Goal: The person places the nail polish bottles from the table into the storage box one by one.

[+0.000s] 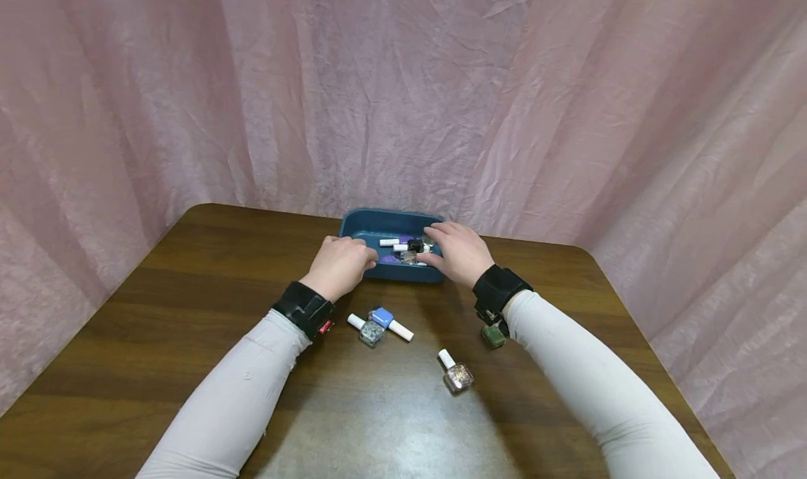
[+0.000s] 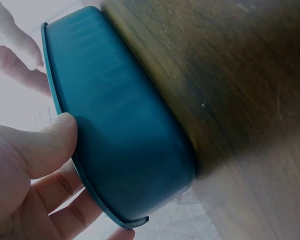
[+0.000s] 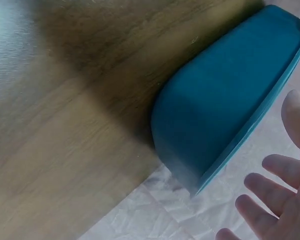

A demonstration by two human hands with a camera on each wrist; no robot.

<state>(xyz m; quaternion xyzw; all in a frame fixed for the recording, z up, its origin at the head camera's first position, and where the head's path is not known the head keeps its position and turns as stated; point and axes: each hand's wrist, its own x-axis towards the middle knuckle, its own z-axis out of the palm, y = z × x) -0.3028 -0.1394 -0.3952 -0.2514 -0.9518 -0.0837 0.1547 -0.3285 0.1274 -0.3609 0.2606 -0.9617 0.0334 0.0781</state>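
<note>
Left hand: pinching the rim of one blue-green tray near its left front corner, thumb on the outer front wall, fingers over the rim; probably held so to steady the tray. Right hand: above the tray's right end, fingers spread and thumb well apart, nothing seen between them; this loose spread seems to suit the small, close-lying contents beneath. Tray: upright on the table, at its far edge. Contents, mostly in the tray's right half, lying on their sides: a purple bottle with a white cap; a black bottle; a clear glitter bottle; a second purple item by the front wall; more by the right hand, partly hidden and not countable. In front of the tray: one blue bottle and one silver glitter bottle, bodies apparently touching, white caps pointing opposite ways; lying flat, likely because such shapes rest most stably so. Farther in front, toward the tray's right end: one gold glitter bottle, white cap angled toward the tray. In front and to the right of the tray: one green bottle, partly covered by the right wristband. Beneath the tray: brown wood-grain table. Behind the tray: pink curtain, hanging in folds.
</note>
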